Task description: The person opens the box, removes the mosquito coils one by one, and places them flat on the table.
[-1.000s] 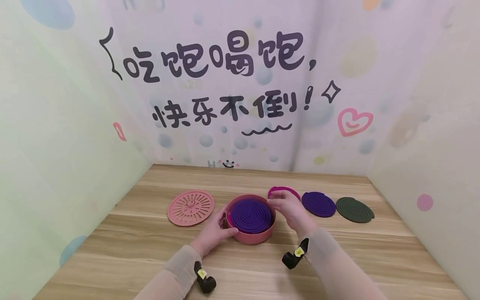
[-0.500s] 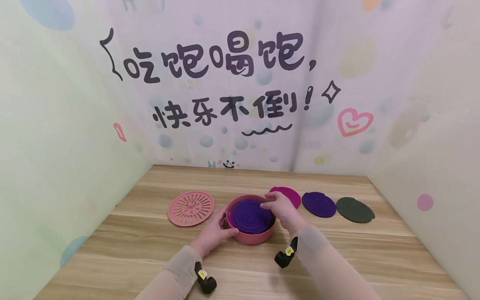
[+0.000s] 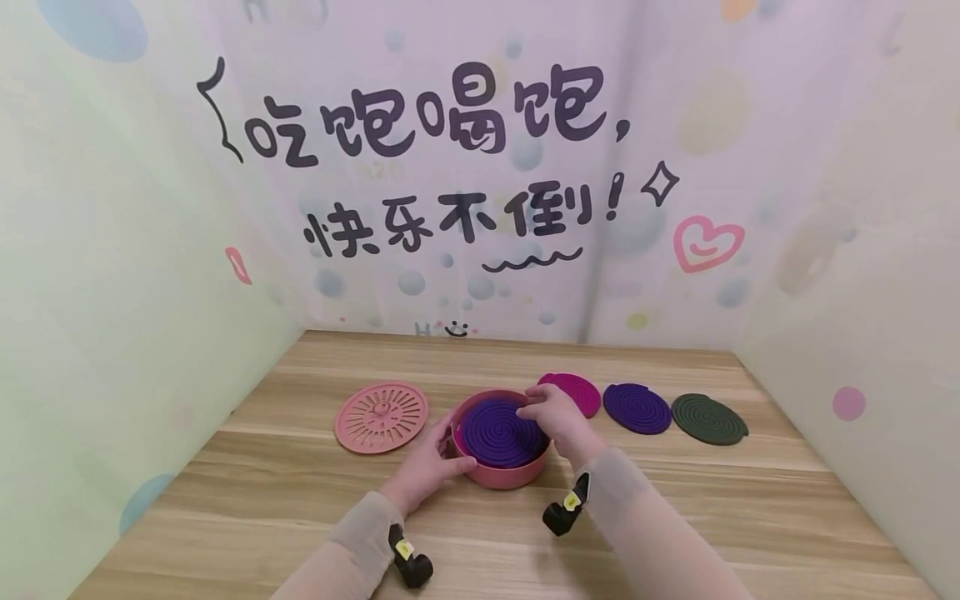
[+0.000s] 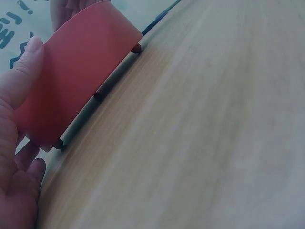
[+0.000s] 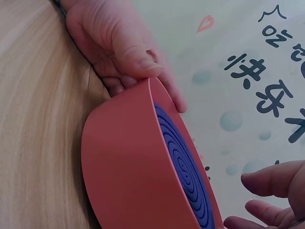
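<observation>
A round pink mosquito coil box (image 3: 506,478) stands on the table, with a purple mosquito coil (image 3: 501,433) lying inside it. A sliver of magenta shows under the coil's edge. My left hand (image 3: 427,468) grips the box's left side, thumb at the near rim and fingers round the wall. In the left wrist view the box wall (image 4: 78,71) has small dark feet underneath. My right hand (image 3: 558,421) hovers at the box's right rim, fingertips over the coil's edge. The right wrist view shows its thumb (image 5: 267,182) apart from the fingers, with nothing between them.
The pink slotted lid (image 3: 381,417) with a knob lies left of the box. To the right, a magenta coil (image 3: 581,395), a purple coil (image 3: 637,408) and a dark green coil (image 3: 709,419) lie in a row. A printed curtain (image 3: 465,192) hangs behind the table.
My right hand has moved left and slightly down, from beside the magenta coil to the box's right rim, uncovering more of that coil. The left hand and the box stay put.
</observation>
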Tool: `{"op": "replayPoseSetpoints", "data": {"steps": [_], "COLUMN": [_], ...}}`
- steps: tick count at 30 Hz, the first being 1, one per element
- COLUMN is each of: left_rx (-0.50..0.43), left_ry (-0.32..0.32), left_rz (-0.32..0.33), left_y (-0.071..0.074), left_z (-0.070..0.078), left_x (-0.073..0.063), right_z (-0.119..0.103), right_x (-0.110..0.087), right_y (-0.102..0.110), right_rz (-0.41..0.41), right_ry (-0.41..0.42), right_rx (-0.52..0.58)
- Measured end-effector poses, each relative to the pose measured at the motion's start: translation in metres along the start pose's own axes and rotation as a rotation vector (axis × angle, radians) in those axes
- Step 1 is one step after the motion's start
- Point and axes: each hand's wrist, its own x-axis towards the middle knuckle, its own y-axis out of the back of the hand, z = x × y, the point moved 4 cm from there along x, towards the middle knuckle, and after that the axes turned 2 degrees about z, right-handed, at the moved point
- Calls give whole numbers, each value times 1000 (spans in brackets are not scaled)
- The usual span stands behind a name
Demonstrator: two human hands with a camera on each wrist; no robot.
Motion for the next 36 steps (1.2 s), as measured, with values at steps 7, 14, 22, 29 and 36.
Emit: {"op": "replayPoseSetpoints", "data": {"steps": [7, 14, 22, 29, 36], "left_rx": [-6, -19, -10, -2, -20], "left_ry": [-3, -13, -15, -6, -12], "left_rz": [3, -2, -4, -7, -10], "left_y": [0, 0, 1, 1, 0], "left_z": [0, 0, 0, 0, 0], "left_x": [0, 0, 1, 0, 1], "right_z": [2, 2, 4, 7, 12], "right_x": [0, 0, 2, 2, 2], "right_y": [0, -3, -6, -7, -9], "right_rz": [43, 63, 118, 144, 117], "right_ry": [6, 38, 57, 41, -14], "right_rx": [44, 107, 163, 185, 297]}}
